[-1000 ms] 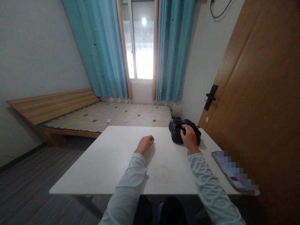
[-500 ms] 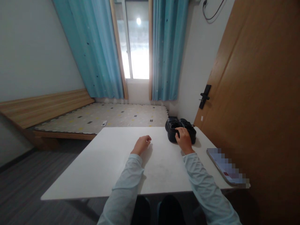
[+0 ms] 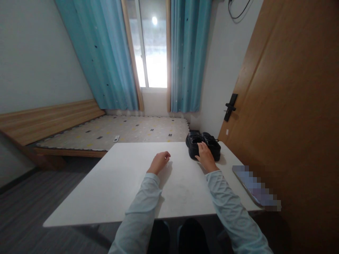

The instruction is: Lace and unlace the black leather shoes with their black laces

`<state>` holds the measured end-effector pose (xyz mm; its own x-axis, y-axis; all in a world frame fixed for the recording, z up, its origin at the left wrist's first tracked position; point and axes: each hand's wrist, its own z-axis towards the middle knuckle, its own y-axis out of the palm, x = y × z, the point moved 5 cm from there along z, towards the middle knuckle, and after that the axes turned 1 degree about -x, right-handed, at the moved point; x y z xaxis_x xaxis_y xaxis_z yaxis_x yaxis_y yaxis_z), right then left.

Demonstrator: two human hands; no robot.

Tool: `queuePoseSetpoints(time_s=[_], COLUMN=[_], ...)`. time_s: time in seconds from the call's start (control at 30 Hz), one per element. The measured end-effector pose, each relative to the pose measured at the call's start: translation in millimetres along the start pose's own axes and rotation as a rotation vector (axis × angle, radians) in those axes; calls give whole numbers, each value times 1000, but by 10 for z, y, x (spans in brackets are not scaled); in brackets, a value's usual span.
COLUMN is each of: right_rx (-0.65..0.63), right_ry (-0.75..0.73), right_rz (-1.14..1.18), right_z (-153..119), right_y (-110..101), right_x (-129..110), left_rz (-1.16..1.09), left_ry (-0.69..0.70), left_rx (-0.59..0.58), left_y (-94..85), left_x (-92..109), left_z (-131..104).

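A pair of black lace-up shoes (image 3: 192, 150) stands side by side at the far right of the white table (image 3: 127, 183), their heels towards me. My right hand (image 3: 207, 157) lies against the heel end of the shoes, fingers stretched forward and thumb apart to the left. It does not visibly grip them; the fingers cover part of the shoes. Left of the shoes, my left hand (image 3: 159, 162) rests at the middle of the table with its fingers loosely curled in. Nothing shows in that hand.
A flat tablet-like device (image 3: 254, 187), partly pixelated, lies along the table's right edge. The brown door (image 3: 286, 106) stands close on the right. Beyond the table is a bed (image 3: 132, 130) with a white remote (image 3: 116, 138) on it.
My right thumb has moved down and left, and the fingers lie straighter against the shoes. My left hand keeps its pose. The view has shifted slightly.
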<state>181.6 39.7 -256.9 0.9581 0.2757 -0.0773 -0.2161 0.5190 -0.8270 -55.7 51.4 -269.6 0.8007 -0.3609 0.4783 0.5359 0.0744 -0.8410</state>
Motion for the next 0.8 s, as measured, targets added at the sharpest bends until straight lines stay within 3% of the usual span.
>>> queuePoseSetpoints(time_s=[0.2, 0.47, 0.8], right_rx=[5, -48, -228], right_ry=[23, -4, -74], right_rz=[-4, 79, 376], right_z=[51, 44, 4], right_y=[50, -91, -104], right_x=[15, -79, -315], left_rz=[10, -2, -56], left_ry=[3, -2, 13], left_rx=[-4, 24, 97], left_y=[14, -6, -105], left_x=[2, 3, 71], left_z=[6, 14, 7])
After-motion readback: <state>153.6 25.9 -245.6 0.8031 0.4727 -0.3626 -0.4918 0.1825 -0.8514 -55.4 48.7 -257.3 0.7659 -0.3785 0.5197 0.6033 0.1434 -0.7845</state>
